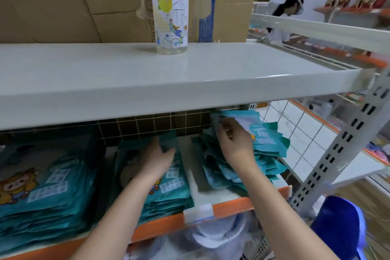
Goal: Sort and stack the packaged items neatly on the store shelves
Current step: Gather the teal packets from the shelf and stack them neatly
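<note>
Teal packet [256, 131] is pinched by the right hand [234, 143] atop the ragged pile [242, 167]; the left hand [157, 158] rests flat, fingers relaxed, on the middle stack [168, 186]. Edges should be squared before release.

We see teal packets [168, 188] printed with white grid-like blocks and a small yellow-and-orange cartoon figure; the left pile [42, 192] shows the same figure larger, yellow with a brown face. The right heap [253, 154] is teal too, with paler blue undersides. The upper shelf [147, 74] is glossy off-white, and the lower shelf edge [230, 203] is orange. The bottle [169, 10] is clear with a white label bearing a yellow blob, grey-blue characters and blue line drawings. Behind it, the cardboard boxes [95, 0] are brown, one with a blue stripe. The back wall tiles [147, 126] are dark brown with pale grout. A blue stool [341, 224] sits low right.
</note>
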{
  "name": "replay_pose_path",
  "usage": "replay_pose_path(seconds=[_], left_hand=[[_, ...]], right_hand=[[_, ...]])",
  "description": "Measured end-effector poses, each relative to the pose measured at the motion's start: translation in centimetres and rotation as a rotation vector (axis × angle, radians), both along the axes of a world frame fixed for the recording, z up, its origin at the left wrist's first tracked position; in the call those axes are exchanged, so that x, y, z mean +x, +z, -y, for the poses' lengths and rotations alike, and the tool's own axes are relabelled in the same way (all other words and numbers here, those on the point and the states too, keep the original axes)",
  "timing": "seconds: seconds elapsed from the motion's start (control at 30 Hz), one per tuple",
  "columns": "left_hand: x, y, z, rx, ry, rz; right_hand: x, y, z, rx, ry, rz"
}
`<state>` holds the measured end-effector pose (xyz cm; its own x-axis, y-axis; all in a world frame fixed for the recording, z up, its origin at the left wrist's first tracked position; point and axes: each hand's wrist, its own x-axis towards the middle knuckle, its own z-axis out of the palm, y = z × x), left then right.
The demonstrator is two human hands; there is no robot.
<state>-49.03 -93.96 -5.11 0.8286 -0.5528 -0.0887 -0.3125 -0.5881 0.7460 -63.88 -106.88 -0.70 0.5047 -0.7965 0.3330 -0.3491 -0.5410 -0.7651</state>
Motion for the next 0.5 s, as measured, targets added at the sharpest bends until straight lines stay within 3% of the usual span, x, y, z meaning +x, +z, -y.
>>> replay_pose_path(seconds=[0.17, 0.27, 0.5], left_hand=[[-4.1, 1.8, 7.0, -0.123, -0.164, -0.034], [-5.7, 2.0, 9.8, -0.138, -0.201, -0.136], [-7.2, 1.9, 12.4, -0.208, -0.049, -0.336]], right_hand=[[-4.2, -1.3, 8.6, 0.091, -0.298, -0.351], [-5.7, -2.5, 11.6, 0.173, -0.319, -0.488], [-6.2, -3.8, 14.5, 0.352, -0.156, -0.432]])
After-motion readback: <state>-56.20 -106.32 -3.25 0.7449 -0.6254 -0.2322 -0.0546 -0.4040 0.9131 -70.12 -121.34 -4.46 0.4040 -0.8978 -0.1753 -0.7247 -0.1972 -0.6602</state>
